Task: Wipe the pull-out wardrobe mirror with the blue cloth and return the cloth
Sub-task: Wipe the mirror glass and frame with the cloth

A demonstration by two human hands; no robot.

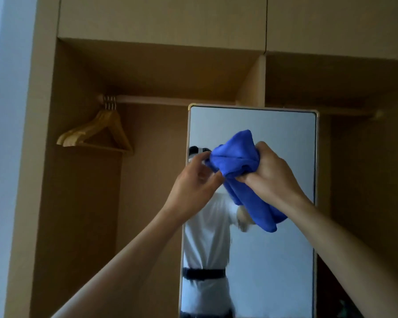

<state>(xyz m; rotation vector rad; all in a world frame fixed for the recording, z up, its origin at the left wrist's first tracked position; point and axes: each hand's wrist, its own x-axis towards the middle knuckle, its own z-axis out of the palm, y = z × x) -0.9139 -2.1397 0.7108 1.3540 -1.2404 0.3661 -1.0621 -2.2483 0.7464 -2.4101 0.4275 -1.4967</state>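
Up front, both hands (270,173) clutch the blue cloth (237,161) before the wardrobe (83,203) mirror (274,260).

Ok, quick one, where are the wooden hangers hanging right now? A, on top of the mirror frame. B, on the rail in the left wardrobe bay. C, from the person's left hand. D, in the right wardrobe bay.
B: the wooden hangers hang from the rail in the left bay, left of the mirror.

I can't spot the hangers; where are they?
The wooden hangers hang on the rail's left end, left of the mirror.
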